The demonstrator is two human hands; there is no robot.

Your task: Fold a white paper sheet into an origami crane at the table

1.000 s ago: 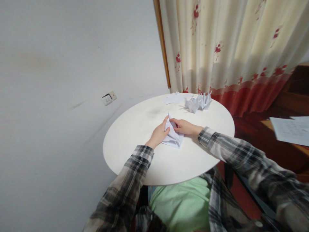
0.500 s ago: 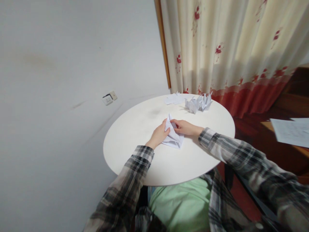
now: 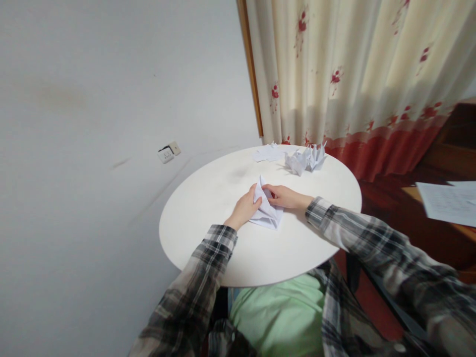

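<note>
A white sheet of folded paper rests near the middle of the round white table, with one pointed flap raised. My left hand is closed on its left side, the thumb lying over the front layer and the other fingers hidden behind. From the right, my right hand pinches the paper's upper right edge, thumb and fingers partly tucked into the fold. Both hands stay low over the tabletop.
Several folded paper figures stand at the table's back right. Beside them lie flat paper pieces. A wall with a socket borders the left, a floral curtain the back. Written sheets lie on a wooden surface at right.
</note>
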